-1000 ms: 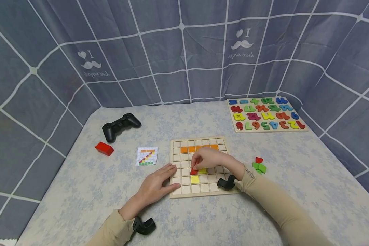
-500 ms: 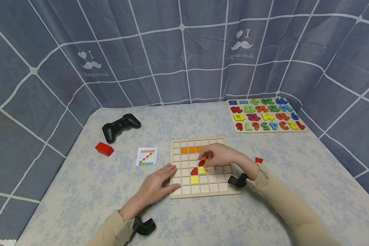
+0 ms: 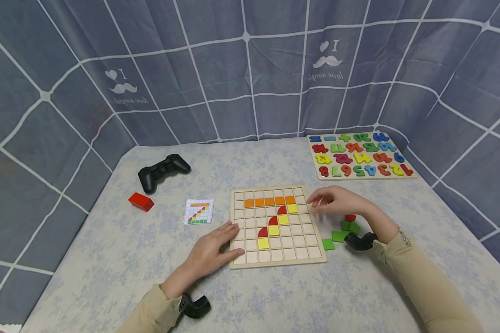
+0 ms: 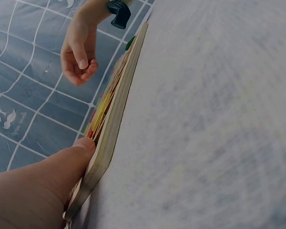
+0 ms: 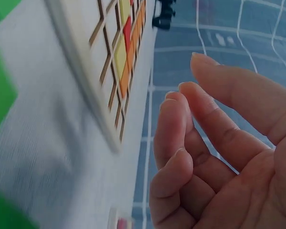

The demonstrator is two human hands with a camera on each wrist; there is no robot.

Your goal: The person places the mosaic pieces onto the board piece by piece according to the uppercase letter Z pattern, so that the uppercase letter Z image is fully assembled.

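A wooden grid board (image 3: 301, 240) lies on the table, with a row of orange square tiles (image 3: 269, 202) near its far side. Below that row, red quarter-round tiles (image 3: 273, 221) and yellow square tiles (image 3: 283, 219) form a diagonal. My left hand (image 3: 210, 247) rests on the board's left edge with fingers extended; the left wrist view has its thumb (image 4: 62, 167) at the rim. Off the board's right edge hovers my right hand (image 3: 343, 202), fingers loosely bent and holding nothing. Green square tiles (image 3: 339, 236) and a red tile (image 3: 350, 217) lie beneath and beside it.
Left of the board is a printed pattern card (image 3: 198, 212). Farther left are a red block (image 3: 141, 201) and a black game controller (image 3: 164, 171). A number puzzle board (image 3: 360, 155) sits at the back right, before a grid-patterned curtain (image 3: 216, 69).
The right hand has let go of a red quarter-round tile on the board, then moved right off the board, uncovering the diagonal and the green tiles. The left hand has stayed in place.
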